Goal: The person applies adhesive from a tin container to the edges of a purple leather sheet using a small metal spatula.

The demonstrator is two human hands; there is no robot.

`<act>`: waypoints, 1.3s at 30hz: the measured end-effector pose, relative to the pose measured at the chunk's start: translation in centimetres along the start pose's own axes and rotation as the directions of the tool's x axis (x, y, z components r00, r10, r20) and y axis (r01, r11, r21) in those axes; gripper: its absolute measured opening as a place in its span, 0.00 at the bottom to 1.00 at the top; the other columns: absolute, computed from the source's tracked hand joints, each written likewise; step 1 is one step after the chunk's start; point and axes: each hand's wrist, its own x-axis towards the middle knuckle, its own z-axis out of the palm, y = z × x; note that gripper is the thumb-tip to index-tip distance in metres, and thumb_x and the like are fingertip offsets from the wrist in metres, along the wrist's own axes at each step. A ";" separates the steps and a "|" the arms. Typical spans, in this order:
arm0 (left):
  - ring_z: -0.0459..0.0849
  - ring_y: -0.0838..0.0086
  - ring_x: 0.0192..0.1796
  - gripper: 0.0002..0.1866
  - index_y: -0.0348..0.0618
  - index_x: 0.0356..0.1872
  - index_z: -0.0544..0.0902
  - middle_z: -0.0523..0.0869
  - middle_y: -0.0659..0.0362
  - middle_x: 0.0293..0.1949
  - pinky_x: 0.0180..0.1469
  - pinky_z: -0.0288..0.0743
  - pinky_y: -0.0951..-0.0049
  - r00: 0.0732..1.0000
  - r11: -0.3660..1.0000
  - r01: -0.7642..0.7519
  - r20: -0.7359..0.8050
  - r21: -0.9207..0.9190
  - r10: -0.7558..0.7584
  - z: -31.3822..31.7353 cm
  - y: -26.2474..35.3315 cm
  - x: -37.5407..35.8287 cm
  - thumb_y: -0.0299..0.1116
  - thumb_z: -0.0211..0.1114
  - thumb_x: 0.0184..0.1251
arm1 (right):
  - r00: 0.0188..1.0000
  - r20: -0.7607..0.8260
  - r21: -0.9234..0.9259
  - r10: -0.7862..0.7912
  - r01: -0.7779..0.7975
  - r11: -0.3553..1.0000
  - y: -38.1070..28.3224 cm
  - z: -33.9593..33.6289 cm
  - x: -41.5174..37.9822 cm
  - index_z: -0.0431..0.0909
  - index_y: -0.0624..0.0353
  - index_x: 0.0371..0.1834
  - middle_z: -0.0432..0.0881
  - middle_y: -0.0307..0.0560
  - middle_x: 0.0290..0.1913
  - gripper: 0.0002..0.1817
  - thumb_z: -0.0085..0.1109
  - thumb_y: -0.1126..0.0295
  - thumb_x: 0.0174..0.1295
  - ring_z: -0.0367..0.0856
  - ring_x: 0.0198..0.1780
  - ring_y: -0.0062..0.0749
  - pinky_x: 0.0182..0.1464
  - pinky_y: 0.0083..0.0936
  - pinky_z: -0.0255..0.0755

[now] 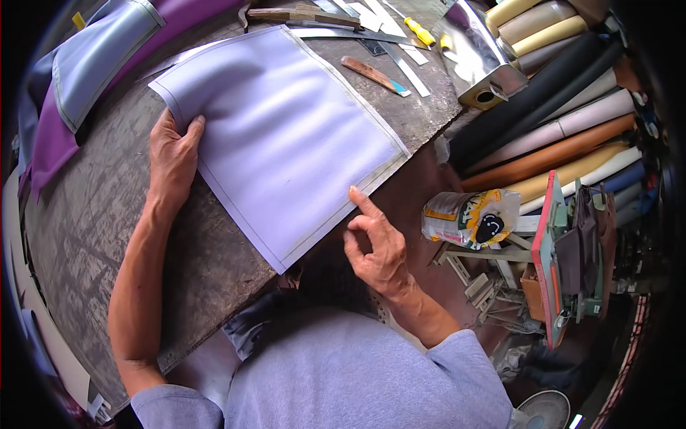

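Observation:
A lavender sheet of smooth, leather-like material (286, 157), with lines running along its borders, lies on the worn dark table and reaches past its front edge. My left hand (174, 154) grips the sheet's left edge, thumb on top and the other fingers hidden underneath. That upper left corner is lifted and bent. At the lower right border, the index fingertip of my right hand (379, 247) touches the sheet. Its other fingers are bent and apart, with nothing between them.
On the table (93, 236) lie a wood-handled blade (375, 76), a yellow-handled screwdriver (419, 32), metal rulers and a shiny metal can (482, 53). Purple cloth (53, 157) drapes at left. Rolls of material (557, 143), a printed sack (471, 218) and a fan (544, 411) stand right.

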 end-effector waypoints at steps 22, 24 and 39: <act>0.85 0.77 0.47 0.14 0.31 0.56 0.79 0.87 0.55 0.48 0.52 0.81 0.74 0.998 0.994 -0.055 -0.020 0.096 0.057 0.0 -0.7 0.6 0.25 0.60 0.73 | 0.886 0.288 -0.175 -0.363 0.422 0.889 -6.0 2.7 -2.3 0.74 0.59 0.30 0.78 0.47 0.68 0.06 0.63 0.77 0.58 0.67 0.22 0.21 0.28 0.21 0.63; 0.85 0.77 0.47 0.14 0.31 0.56 0.79 0.87 0.55 0.48 0.51 0.81 0.74 0.999 0.995 -0.040 -0.020 0.092 0.042 0.0 -0.9 0.7 0.25 0.60 0.73 | 0.868 0.277 -0.120 -0.412 0.457 0.882 -5.4 2.7 -2.1 0.75 0.59 0.31 0.78 0.46 0.68 0.05 0.63 0.77 0.59 0.68 0.23 0.20 0.28 0.21 0.63; 0.85 0.78 0.45 0.14 0.32 0.56 0.79 0.87 0.55 0.47 0.48 0.81 0.76 0.996 0.992 -0.074 -0.043 0.104 0.078 0.1 -0.4 0.4 0.25 0.60 0.73 | 0.906 0.238 0.299 -0.350 0.275 0.914 -4.7 0.8 -1.4 0.78 0.59 0.35 0.83 0.52 0.57 0.12 0.73 0.77 0.53 0.81 0.32 0.27 0.32 0.24 0.73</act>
